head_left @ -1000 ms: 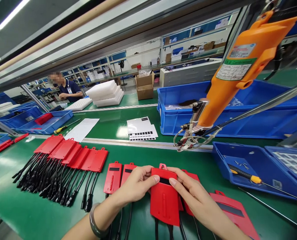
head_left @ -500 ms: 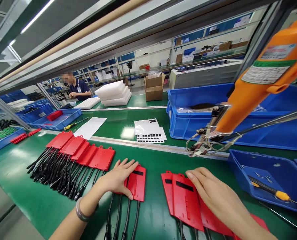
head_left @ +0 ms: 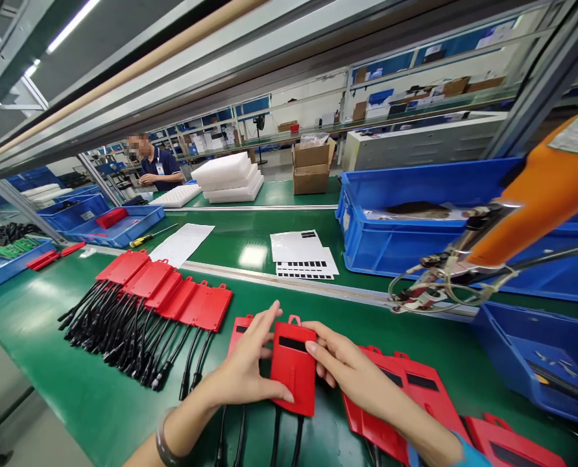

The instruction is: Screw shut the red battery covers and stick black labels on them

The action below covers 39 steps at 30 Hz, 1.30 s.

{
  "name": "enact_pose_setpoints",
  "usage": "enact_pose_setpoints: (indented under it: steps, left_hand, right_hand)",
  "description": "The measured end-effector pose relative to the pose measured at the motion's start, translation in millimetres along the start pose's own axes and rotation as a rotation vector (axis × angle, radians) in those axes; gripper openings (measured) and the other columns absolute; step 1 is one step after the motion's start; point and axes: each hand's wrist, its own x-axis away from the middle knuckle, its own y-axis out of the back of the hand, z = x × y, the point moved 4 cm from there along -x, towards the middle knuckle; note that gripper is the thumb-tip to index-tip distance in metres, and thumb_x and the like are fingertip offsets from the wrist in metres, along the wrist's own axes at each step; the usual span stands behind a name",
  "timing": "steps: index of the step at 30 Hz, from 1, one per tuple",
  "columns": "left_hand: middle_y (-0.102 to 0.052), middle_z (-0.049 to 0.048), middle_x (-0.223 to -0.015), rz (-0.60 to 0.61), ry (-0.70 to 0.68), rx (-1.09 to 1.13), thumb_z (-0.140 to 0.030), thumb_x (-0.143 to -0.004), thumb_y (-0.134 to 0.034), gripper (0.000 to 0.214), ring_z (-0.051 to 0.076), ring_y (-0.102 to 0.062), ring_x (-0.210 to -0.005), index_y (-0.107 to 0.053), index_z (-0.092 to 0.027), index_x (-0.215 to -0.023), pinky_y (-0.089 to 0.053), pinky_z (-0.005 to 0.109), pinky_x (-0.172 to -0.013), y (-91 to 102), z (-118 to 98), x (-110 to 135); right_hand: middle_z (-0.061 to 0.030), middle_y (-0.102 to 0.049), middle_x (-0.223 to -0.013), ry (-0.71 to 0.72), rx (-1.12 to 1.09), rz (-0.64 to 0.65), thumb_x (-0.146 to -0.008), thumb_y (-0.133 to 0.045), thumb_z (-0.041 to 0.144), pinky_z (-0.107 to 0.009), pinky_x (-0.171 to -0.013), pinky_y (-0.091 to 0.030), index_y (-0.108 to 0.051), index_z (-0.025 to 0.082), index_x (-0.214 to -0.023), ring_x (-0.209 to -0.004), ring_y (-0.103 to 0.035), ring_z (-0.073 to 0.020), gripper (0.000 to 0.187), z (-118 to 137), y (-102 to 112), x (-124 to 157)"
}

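Observation:
A flat red plastic case (head_left: 293,373) with a black strip across its top and two black cables below is between my hands. My right hand (head_left: 347,366) pinches its upper right edge. My left hand (head_left: 244,370) is at its left side, thumb across the lower face and fingers by the left edge. Partly hidden behind my left hand is another red case (head_left: 237,334). Under and beside my right forearm lie several red cases (head_left: 422,389) with black strips. To the left, overlapping red cases (head_left: 208,308) lie in a row, with black cables (head_left: 137,350) toward me.
White sheets with black strips (head_left: 303,250) lie beyond my hands, and a paper sheet (head_left: 184,243) with a screwdriver (head_left: 145,240) farther left. An orange tool (head_left: 536,194) hangs at right before a blue crate (head_left: 390,243). A blue bin (head_left: 517,363) holds screws. A co-worker (head_left: 157,165) is at back left.
My right hand has moved left from the right-hand cases, bringing a red case beside my left hand. My left hand has come off the left case onto this one. The view has shifted slightly.

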Motion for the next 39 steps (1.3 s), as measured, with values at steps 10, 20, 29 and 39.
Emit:
enact_pose_setpoints:
  steps: [10,20,29,39]
  left_hand:
    - [-0.072,0.0076,-0.094,-0.147,0.188,0.538,-0.051,-0.087,-0.068,0.044,0.019,-0.068,-0.083,-0.069,-0.014,-0.111,-0.048,0.028,-0.077,-22.0,3.8,-5.7]
    - [-0.068,0.0116,-0.115,-0.079,0.179,0.091,-0.056,-0.097,-0.047,0.056,0.025,-0.064,-0.100,-0.054,-0.018,-0.138,-0.050,0.038,-0.088,-4.7,1.0,0.5]
    - [-0.010,0.0223,-0.162,0.142,0.241,-0.664,-0.046,-0.052,-0.093,0.146,0.043,-0.007,-0.149,0.007,-0.026,-0.156,-0.016,0.065,-0.115,55.7,23.3,17.6]
    - [-0.011,0.0127,-0.164,0.126,-0.142,-0.627,-0.032,-0.068,-0.089,0.128,0.037,-0.010,-0.150,0.005,-0.036,-0.156,-0.026,0.055,-0.119,4.6,-12.6,16.2]
  right_hand:
    - [-0.0022,-0.059,-0.078,0.089,-0.013,-0.042,-0.093,-0.043,0.047,-0.029,-0.066,-0.043,-0.058,0.018,-0.110,-0.072,-0.056,-0.0177,0.037,4.9,-5.8,9.7]
    - [0.0014,-0.054,-0.059,-0.018,0.216,-0.141,-0.096,-0.029,0.058,-0.029,-0.054,-0.041,-0.062,0.022,-0.104,-0.055,-0.056,-0.0189,0.049,-7.4,1.2,9.5]
    - [-0.0140,-0.066,-0.117,0.059,0.545,-0.202,-0.092,-0.032,0.045,-0.044,-0.078,-0.052,-0.066,0.018,-0.120,-0.083,-0.067,-0.0279,0.052,-8.2,20.8,2.8]
    - [-0.0032,-0.063,-0.083,0.024,-0.017,-0.023,-0.098,-0.032,0.056,-0.036,-0.070,-0.053,-0.026,0.020,-0.153,-0.069,-0.061,-0.0193,0.066,-18.3,-19.9,9.0]
